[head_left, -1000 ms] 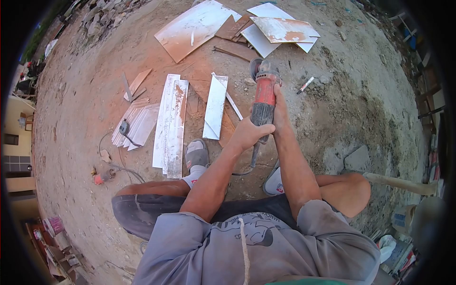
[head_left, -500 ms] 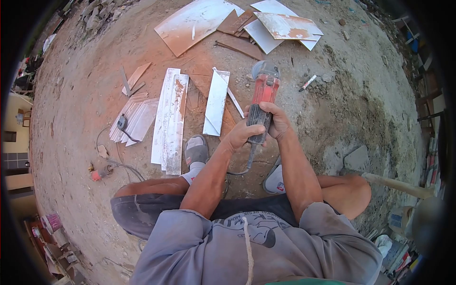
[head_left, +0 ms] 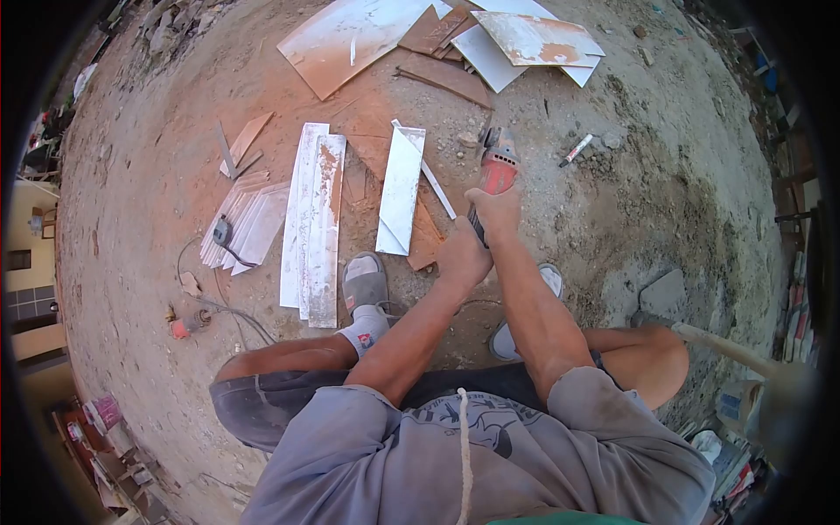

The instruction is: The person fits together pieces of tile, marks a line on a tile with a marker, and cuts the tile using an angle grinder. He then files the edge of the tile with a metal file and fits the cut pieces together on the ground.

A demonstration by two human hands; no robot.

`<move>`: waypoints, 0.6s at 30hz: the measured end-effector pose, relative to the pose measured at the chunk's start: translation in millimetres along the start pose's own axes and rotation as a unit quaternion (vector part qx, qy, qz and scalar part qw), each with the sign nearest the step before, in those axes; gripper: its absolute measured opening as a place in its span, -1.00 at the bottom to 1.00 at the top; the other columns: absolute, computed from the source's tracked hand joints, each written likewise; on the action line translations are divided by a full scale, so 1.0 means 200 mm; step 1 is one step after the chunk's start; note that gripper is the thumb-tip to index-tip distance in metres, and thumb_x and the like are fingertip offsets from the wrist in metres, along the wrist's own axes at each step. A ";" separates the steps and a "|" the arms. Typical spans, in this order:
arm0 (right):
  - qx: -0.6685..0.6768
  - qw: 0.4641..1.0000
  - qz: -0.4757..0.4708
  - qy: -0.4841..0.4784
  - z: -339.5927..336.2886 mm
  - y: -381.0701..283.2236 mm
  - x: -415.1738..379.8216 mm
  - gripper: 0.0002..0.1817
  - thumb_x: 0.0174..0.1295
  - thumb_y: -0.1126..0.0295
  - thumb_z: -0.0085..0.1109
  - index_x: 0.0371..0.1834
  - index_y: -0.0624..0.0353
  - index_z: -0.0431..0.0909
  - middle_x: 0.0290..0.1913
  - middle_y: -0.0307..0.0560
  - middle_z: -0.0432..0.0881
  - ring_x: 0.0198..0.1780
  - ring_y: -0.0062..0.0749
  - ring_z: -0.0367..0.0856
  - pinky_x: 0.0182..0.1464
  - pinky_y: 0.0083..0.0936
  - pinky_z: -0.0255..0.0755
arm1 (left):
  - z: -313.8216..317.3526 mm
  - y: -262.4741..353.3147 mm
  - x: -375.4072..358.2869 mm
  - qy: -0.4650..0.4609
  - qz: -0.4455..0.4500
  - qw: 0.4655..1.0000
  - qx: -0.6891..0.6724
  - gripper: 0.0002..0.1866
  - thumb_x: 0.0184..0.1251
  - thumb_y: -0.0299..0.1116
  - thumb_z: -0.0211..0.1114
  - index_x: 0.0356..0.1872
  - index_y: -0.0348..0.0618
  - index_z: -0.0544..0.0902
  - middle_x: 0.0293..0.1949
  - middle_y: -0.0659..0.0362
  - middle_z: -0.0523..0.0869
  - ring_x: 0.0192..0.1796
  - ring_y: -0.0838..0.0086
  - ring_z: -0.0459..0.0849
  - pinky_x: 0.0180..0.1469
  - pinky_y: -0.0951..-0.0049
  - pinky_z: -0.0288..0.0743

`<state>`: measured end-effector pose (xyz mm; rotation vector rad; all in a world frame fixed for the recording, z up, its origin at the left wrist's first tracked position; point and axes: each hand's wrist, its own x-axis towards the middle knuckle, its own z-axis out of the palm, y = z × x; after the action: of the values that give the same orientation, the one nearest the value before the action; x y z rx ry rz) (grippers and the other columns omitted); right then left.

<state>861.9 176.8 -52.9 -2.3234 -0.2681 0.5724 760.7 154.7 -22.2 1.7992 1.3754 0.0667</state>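
A red and black angle grinder (head_left: pixel 499 173) is held out in front of me, its head pointing away and its body turned partly on its side. My left hand (head_left: pixel 463 254) is wrapped round the dark rear handle. Farther forward, my right hand (head_left: pixel 499 213) grips the body just behind the red part. To the left of the hands, a white tile strip (head_left: pixel 402 192) lies on the ground with a thin white sliver (head_left: pixel 438 188) beside it. Longer white strips (head_left: pixel 313 227) lie overlapping further left.
Broken tile sheets (head_left: pixel 525 42) are piled at the top. A marker (head_left: pixel 576 150) lies right of the grinder. At the left are stacked tile pieces (head_left: pixel 262 219), a dark device (head_left: pixel 222 230), a red tool (head_left: pixel 190 323) and a cable. A wooden handle (head_left: pixel 726 347) is at the right.
The grinder has rolled over in my hands and shifted slightly right. My right hand now lies over its top, and my left hand has turned at the rear handle.
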 end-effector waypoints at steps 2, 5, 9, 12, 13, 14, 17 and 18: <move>0.137 0.981 -0.027 -0.138 0.04 0.06 0.13 -0.40 -0.25 0.29 0.47 -0.10 0.34 0.49 -0.26 0.13 0.66 -0.20 -0.06 0.71 -0.11 -0.27 0.56 | -0.05 0.01 0.00 -0.008 0.038 0.999 -0.022 -0.31 0.15 0.07 0.40 0.02 -0.40 0.49 -0.08 -0.23 0.67 0.05 -0.08 0.66 0.06 0.07 0.49; 0.215 0.948 -0.029 -0.232 0.01 0.05 0.27 -0.53 -0.27 0.34 0.45 -0.23 0.28 0.55 -0.39 -0.04 0.63 -0.38 -0.28 0.66 -0.27 -0.34 0.53 | -0.04 -0.18 0.15 0.056 0.151 0.986 -0.051 -0.32 0.11 0.05 0.43 0.03 -0.39 0.53 -0.03 -0.21 0.65 0.13 -0.04 0.61 0.11 0.11 0.47; 0.187 0.919 -0.075 -0.338 -0.10 -0.03 0.42 -0.51 -0.29 0.37 0.42 -0.19 0.24 0.55 -0.38 -0.11 0.62 -0.39 -0.42 0.62 -0.29 -0.39 0.51 | -0.24 -0.42 0.41 0.282 0.024 0.958 0.032 -0.32 0.16 0.07 0.40 0.05 -0.41 0.59 0.02 -0.19 0.65 0.14 0.03 0.60 0.17 0.17 0.45; 0.063 0.925 -0.155 -0.341 -0.08 -0.06 0.49 -0.47 -0.32 0.32 0.42 -0.15 0.22 0.56 -0.35 -0.07 0.64 -0.33 -0.33 0.64 -0.22 -0.39 0.51 | -0.32 -0.63 0.58 0.236 -0.055 0.967 0.078 -0.38 0.19 0.08 0.36 0.02 -0.30 0.62 -0.05 -0.08 0.71 0.05 0.12 0.67 0.11 0.13 0.48; 0.009 0.924 -0.179 -0.338 -0.06 -0.07 0.51 -0.43 -0.34 0.28 0.41 -0.13 0.22 0.56 -0.31 -0.02 0.65 -0.27 -0.24 0.65 -0.16 -0.36 0.51 | -0.35 -0.67 0.62 0.207 -0.080 0.974 0.037 -0.39 0.19 0.09 0.36 0.01 -0.31 0.64 -0.07 -0.08 0.73 0.02 0.12 0.69 0.09 0.15 0.50; -0.045 0.920 -0.202 -0.333 -0.04 -0.07 0.54 -0.38 -0.36 0.23 0.41 -0.11 0.22 0.56 -0.26 0.04 0.67 -0.21 -0.15 0.67 -0.09 -0.34 0.51 | -0.36 -0.70 0.66 0.176 -0.104 0.979 -0.005 -0.39 0.20 0.09 0.35 0.00 -0.32 0.65 -0.10 -0.08 0.75 -0.01 0.12 0.71 0.07 0.17 0.52; -0.122 0.912 -0.207 -0.332 0.01 -0.07 0.57 -0.28 -0.40 0.16 0.41 -0.03 0.24 0.55 -0.16 0.18 0.67 -0.09 0.02 0.66 0.00 -0.27 0.50 | -0.38 -0.79 0.73 0.107 -0.098 0.988 -0.047 -0.41 0.20 0.05 0.38 -0.07 -0.39 0.68 -0.19 -0.06 0.77 -0.14 0.28 0.74 -0.02 0.35 0.54; -0.123 0.912 -0.203 -0.334 0.01 -0.08 0.56 -0.28 -0.40 0.16 0.41 -0.03 0.24 0.55 -0.16 0.18 0.67 -0.09 0.02 0.66 0.00 -0.27 0.50 | -0.39 -0.80 0.73 0.103 -0.101 0.988 -0.047 -0.41 0.20 0.05 0.38 -0.07 -0.39 0.68 -0.19 -0.06 0.77 -0.14 0.28 0.74 -0.02 0.35 0.54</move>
<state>959.8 228.8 -80.0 -2.1243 -1.1715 1.1499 656.2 324.8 -137.7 1.6015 1.6663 0.2118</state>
